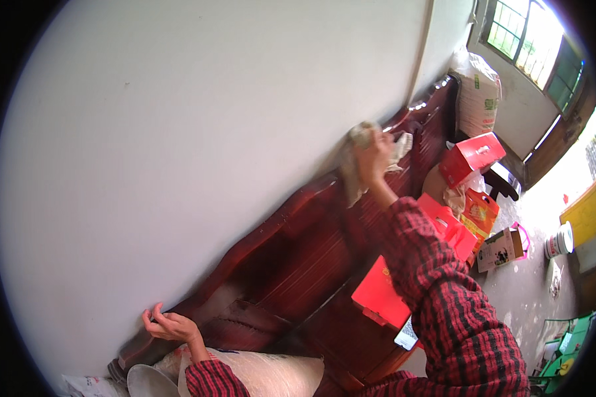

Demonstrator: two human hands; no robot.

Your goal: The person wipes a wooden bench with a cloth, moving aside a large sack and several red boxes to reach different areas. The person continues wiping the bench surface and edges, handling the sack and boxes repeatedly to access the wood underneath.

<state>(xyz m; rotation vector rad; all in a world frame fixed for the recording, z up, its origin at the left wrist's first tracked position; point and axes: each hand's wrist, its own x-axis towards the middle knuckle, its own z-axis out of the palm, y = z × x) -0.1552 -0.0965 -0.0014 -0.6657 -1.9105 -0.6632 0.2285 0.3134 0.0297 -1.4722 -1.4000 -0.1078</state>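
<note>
My right hand (376, 158) grips a greyish-beige cloth (351, 166) on the top edge of a dark red-brown wooden bench back (298, 238). Folds of the cloth hang down on both sides of the hand, which looks slightly blurred. Over the lower left end of the backrest, my left hand (169, 325) is held with bent fingers apart and nothing in it. Whether its wrist rests on the wood, I cannot tell. Below that hand lies a pale woven sack (268, 369) on the seat.
Red boxes (380, 293) and red bags stand along the seat, with a phone-like device (406, 335) at its edge. A full white sack (478, 94) is at the far end. On the floor are a printed carton (499, 250) and a white bucket (558, 240). A white wall (179, 149) backs the bench.
</note>
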